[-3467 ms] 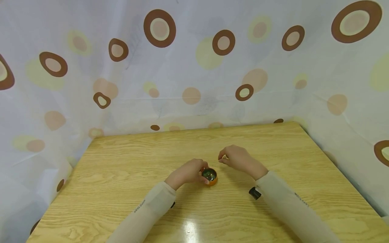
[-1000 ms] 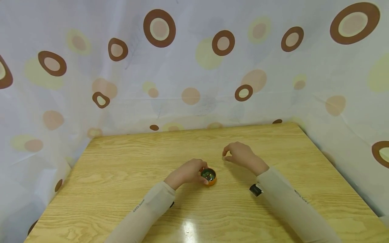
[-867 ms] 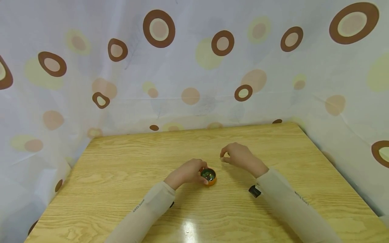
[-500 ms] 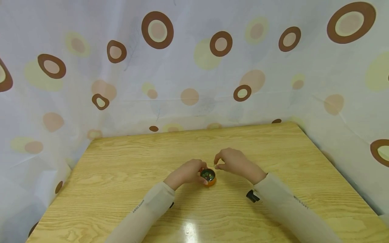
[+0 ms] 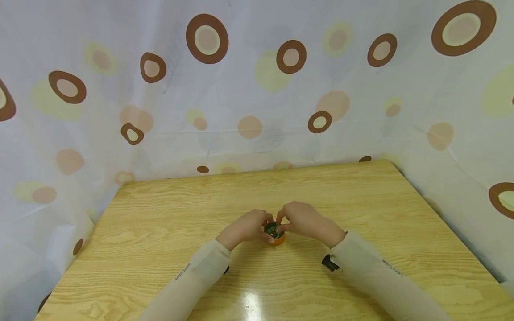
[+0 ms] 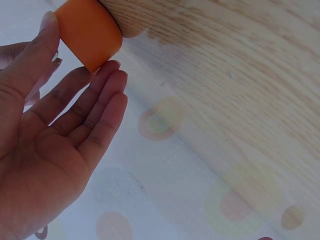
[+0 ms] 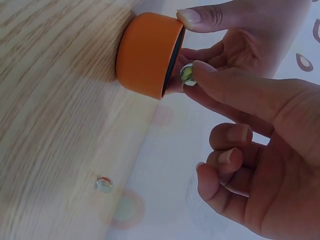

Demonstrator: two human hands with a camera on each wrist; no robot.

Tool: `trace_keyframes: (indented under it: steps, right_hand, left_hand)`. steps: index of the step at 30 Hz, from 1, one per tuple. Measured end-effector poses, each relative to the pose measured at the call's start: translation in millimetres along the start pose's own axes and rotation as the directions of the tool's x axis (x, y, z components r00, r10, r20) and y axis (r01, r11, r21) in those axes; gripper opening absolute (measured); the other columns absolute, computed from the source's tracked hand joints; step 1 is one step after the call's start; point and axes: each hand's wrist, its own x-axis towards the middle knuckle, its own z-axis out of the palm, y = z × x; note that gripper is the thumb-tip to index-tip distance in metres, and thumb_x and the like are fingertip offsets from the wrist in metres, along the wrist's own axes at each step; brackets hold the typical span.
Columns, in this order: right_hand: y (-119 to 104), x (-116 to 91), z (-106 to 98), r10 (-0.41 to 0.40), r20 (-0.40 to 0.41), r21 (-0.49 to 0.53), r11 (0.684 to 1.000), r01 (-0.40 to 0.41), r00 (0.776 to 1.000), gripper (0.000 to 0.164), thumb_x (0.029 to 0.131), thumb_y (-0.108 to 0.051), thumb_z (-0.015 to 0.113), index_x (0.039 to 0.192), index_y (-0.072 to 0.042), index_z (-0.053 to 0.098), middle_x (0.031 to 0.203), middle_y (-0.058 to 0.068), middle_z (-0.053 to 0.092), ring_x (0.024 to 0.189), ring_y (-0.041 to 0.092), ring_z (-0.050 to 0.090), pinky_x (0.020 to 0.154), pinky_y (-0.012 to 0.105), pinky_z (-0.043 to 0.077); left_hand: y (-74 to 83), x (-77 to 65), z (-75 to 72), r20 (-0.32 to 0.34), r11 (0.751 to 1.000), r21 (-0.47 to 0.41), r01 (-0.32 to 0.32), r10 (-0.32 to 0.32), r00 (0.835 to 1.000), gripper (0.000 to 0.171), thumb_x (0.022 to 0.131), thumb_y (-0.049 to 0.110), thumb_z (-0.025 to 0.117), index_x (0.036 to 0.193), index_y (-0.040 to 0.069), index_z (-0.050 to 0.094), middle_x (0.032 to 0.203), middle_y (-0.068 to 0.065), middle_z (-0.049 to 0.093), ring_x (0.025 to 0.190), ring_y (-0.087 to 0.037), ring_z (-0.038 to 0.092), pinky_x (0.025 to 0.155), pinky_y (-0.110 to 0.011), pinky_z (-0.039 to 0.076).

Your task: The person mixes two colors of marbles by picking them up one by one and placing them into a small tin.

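Observation:
An orange cup (image 5: 279,241) with a dark inside stands on the wooden table, and several shiny green marbles show in it. My left hand (image 5: 246,228) holds it from the left, thumb and fingertips at its rim; in the left wrist view that hand (image 6: 65,135) grips the cup (image 6: 90,32) between thumb and fingers. Between thumb and forefinger my right hand (image 5: 307,221) pinches a glass marble (image 7: 188,74), right at the mouth of the cup (image 7: 147,55) in the right wrist view. Its other fingers are curled.
Another glass marble (image 7: 104,184) lies on the wooden table in the right wrist view, apart from the cup. A pale cloth (image 5: 225,147) with brown and peach circles hangs behind the table (image 5: 180,200) and along its sides.
My right hand moved out to the right, then came back left and down to the cup with the marble. The left hand stays in place on the cup.

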Motion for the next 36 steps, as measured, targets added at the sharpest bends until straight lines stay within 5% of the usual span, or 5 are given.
trace_keyframes:
  steps: [16, 36]
  right_hand:
    - [6, 3, -2, 0.008, -0.042, -0.031, 0.999, -0.009, 0.999, 0.010, 0.079, -0.022, 0.067, 0.086, -0.015, 0.070, 0.087, 0.000, 0.065, 0.072, 0.016, 0.057, 0.056, 0.027, 0.044]
    - [44, 10, -17, 0.089, -0.044, 0.010, 0.996, -0.089, 0.995, 0.013, 0.082, -0.019, 0.064, 0.090, -0.012, 0.069, 0.093, 0.004, 0.064, 0.069, 0.013, 0.055, 0.057, 0.028, 0.044]
  left_hand:
    - [0.5, -0.1, -0.4, -0.001, 1.000, 0.003, -0.008, 0.008, 1.000, 0.039, 0.070, 0.030, 0.074, 0.098, 0.005, 0.061, 0.089, -0.004, 0.060, 0.074, -0.010, 0.051, 0.067, -0.022, 0.043]
    - [1.6, -0.6, -2.6, 0.005, 1.000, 0.020, 0.004, -0.004, 1.000, 0.042, 0.070, 0.031, 0.073, 0.101, 0.005, 0.061, 0.090, -0.005, 0.060, 0.076, -0.012, 0.052, 0.069, -0.024, 0.043]
